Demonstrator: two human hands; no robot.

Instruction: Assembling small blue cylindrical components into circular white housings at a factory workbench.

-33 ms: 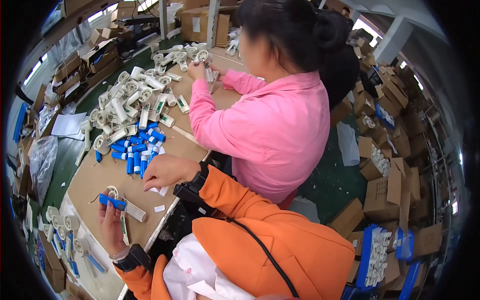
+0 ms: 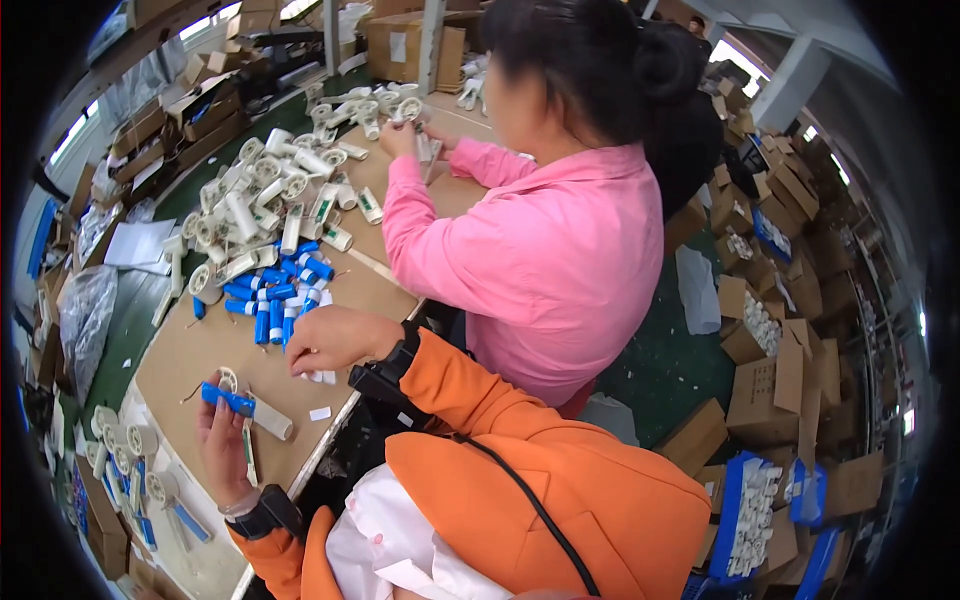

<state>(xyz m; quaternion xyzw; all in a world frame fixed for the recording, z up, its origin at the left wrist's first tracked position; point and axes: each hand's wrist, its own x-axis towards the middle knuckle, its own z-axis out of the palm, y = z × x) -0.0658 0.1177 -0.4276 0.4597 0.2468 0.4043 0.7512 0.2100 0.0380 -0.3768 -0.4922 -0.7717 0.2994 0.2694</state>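
Observation:
My left hand (image 2: 222, 445) grips a blue cylindrical battery pack (image 2: 230, 400) with a thin wire at one end, above the near part of the table. Beneath and beside it on the tabletop lies a white plastic housing (image 2: 270, 420) with a round ring end and a slim open half. My right hand (image 2: 340, 338) hovers to the right with fingers bent together; whether they pinch anything small is hidden. Just past that hand is a heap of blue battery packs (image 2: 268, 292). Small white paper pieces (image 2: 320, 414) lie near the table edge.
A large pile of white housings (image 2: 255, 200) covers the far table. Beside me a co-worker in a pink shirt (image 2: 530, 240) handles a white part. Fitted housings (image 2: 140, 440) lie at the near left. Cardboard boxes (image 2: 765, 390) and blue crates (image 2: 735, 520) crowd the right floor.

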